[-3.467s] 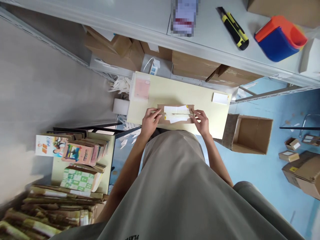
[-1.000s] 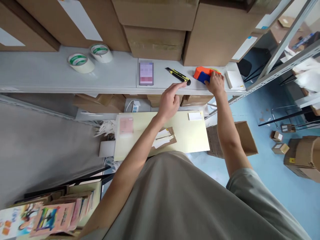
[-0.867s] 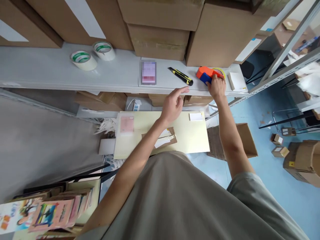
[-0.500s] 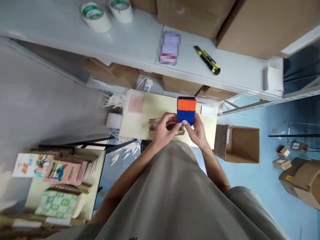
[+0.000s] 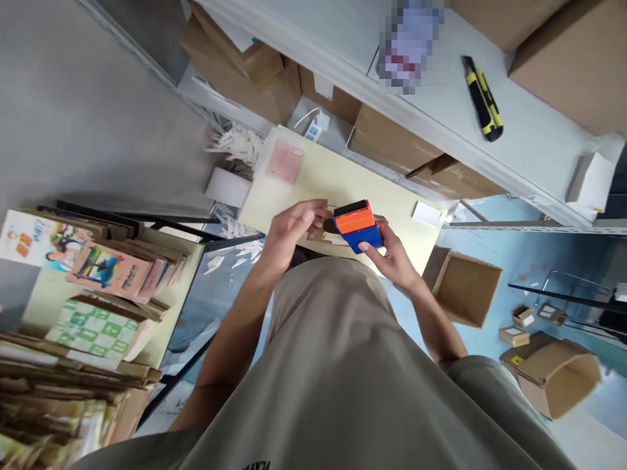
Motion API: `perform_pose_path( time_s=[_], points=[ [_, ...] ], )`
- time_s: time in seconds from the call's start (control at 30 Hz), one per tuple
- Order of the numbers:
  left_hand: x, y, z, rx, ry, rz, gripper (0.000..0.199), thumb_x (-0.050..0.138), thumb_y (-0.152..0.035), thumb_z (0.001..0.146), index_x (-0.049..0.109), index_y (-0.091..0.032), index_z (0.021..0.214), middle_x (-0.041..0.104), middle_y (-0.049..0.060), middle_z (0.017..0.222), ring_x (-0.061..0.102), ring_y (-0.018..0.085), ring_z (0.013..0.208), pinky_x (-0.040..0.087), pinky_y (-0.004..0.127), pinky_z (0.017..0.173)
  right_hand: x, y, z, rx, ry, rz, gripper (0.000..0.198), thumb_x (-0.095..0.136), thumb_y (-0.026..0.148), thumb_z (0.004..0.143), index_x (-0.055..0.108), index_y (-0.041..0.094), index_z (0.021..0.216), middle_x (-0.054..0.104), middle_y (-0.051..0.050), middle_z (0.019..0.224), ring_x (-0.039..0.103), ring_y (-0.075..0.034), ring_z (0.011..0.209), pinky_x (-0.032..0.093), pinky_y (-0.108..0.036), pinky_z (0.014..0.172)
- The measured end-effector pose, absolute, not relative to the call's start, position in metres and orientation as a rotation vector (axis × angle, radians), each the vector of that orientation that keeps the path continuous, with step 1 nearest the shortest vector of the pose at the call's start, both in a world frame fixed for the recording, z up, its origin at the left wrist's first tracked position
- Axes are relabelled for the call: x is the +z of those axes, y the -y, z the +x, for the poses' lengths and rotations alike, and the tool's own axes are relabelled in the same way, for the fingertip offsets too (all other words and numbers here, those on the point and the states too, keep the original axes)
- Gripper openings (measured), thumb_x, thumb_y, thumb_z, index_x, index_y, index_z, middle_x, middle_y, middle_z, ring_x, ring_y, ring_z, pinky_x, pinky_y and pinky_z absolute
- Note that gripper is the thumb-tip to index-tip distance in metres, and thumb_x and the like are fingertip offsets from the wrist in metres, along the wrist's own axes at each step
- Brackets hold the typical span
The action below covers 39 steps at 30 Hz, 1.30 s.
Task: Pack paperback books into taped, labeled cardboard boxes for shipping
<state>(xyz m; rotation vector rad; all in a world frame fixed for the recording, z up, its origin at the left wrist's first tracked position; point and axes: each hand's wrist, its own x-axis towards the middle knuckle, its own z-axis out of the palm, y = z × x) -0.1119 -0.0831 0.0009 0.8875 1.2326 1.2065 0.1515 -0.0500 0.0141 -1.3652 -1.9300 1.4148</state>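
- Plainly, one right hand clamps one orange-and-blue tape dispenser.
- Left of that grip: one left hand, hold impossible to tell.
- Beyond both: one utility knife.

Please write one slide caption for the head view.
Right hand gripping an orange and blue plastic tape dispenser above a pale yellow rectangular table, left hand beside it.

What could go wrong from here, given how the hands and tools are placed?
The orange-and-blue plastic tape dispenser in the right hand has a black toothed edge close to the left hand, so it might scratch those fingers. The black-and-yellow box cutter lies near the front edge of the flat grey shelf; a bump could knock it off.
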Motion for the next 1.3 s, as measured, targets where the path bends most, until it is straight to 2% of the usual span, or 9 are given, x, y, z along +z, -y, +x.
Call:
perform_pose_path(
  time_s=[0.1, 0.23, 0.43, 0.6, 0.77, 0.83, 1.03, 1.3],
  points=[
    [0.001, 0.072, -0.127, 1.104, -1.161, 0.825, 0.072, 0.084, -0.087, 0.089, 0.089, -0.018, 0.110, 0.084, 0.013, 0.102, 0.076, 0.024, 0.086, 0.058, 0.033, 0.070, 0.028, 0.044, 0.163, 1.468, 2.162, -1.317, 0.063, 0.063, 0.086, 0.105, 0.065, 0.026, 0.124, 0.080, -0.010, 0.110, 0.074, -0.030, 0.095, 0.062, -0.045, 0.084],
    [-0.001, 0.072, -0.125, 1.048, -1.172, 0.843, 0.064, 0.098, -0.079, 0.077, 0.087, -0.019, 0.098, 0.082, 0.008, 0.091, 0.077, 0.025, 0.088, 0.061, 0.034, 0.078, 0.043, 0.039, 0.166, 1.503, 2.358, -1.269, 0.059, 0.063, 0.082, 0.107, 0.065, 0.026, 0.125, 0.079, -0.007, 0.100, 0.072, -0.027, 0.085, 0.058, -0.040, 0.075],
    [-0.021, 0.095, -0.108, 1.151, -1.340, 0.769, 0.051, 0.091, -0.070, 0.087, 0.084, -0.019, 0.091, 0.083, 0.007, 0.091, 0.075, 0.023, 0.088, 0.062, 0.032, 0.080, 0.056, 0.033, 0.147, 1.459, 2.488, -1.435, 0.058, 0.064, 0.083, 0.104, 0.065, 0.026, 0.106, 0.070, -0.003, 0.082, 0.062, -0.022, 0.069, 0.045, -0.035, 0.066],
    [-0.046, 0.121, -0.094, 1.221, -1.405, 0.566, 0.053, 0.091, -0.073, 0.084, 0.080, -0.021, 0.086, 0.081, 0.005, 0.085, 0.075, 0.023, 0.086, 0.061, 0.033, 0.077, 0.082, 0.019, 0.141, 1.544, 2.636, -1.562, 0.063, 0.064, 0.088, 0.103, 0.073, 0.025, 0.110, 0.074, -0.003, 0.083, 0.066, -0.023, 0.071, 0.044, -0.034, 0.067],
    [-0.081, 0.123, -0.112, 1.314, -1.539, 0.467, 0.051, 0.091, -0.070, 0.083, 0.079, -0.021, 0.089, 0.078, 0.006, 0.083, 0.075, 0.021, 0.085, 0.058, 0.030, 0.075, 0.128, -0.006, 0.140, 1.391, 2.873, -1.757, 0.065, 0.065, 0.088, 0.101, 0.071, 0.024, 0.092, 0.072, -0.003, 0.074, 0.064, -0.021, 0.067, 0.039, -0.033, 0.063],
    [-0.097, 0.118, -0.122, 1.335, -1.554, 0.467, 0.051, 0.093, -0.070, 0.081, 0.079, -0.021, 0.087, 0.079, 0.006, 0.084, 0.074, 0.020, 0.085, 0.058, 0.030, 0.074, 0.138, -0.011, 0.131, 1.326, 2.922, -1.808, 0.064, 0.064, 0.087, 0.101, 0.071, 0.024, 0.091, 0.072, -0.003, 0.073, 0.065, -0.022, 0.068, 0.039, -0.034, 0.064],
    [-0.114, 0.110, -0.136, 1.380, -1.521, 0.459, 0.051, 0.091, -0.071, 0.086, 0.080, -0.022, 0.089, 0.080, 0.006, 0.086, 0.072, 0.019, 0.083, 0.057, 0.029, 0.072, 0.136, -0.018, 0.103, 1.282, 2.971, -1.856, 0.066, 0.061, 0.088, 0.102, 0.072, 0.024, 0.093, 0.072, -0.004, 0.072, 0.068, -0.024, 0.070, 0.042, -0.035, 0.064],
    [-0.123, 0.106, -0.139, 1.346, -1.502, 0.426, 0.043, 0.092, -0.062, 0.087, 0.080, -0.021, 0.090, 0.078, 0.006, 0.086, 0.071, 0.019, 0.083, 0.054, 0.028, 0.068, 0.137, -0.032, 0.093, 1.233, 3.093, -1.901, 0.073, 0.057, 0.096, 0.100, 0.068, 0.025, 0.086, 0.068, -0.003, 0.068, 0.064, -0.023, 0.064, 0.039, -0.036, 0.061]
  ],
)
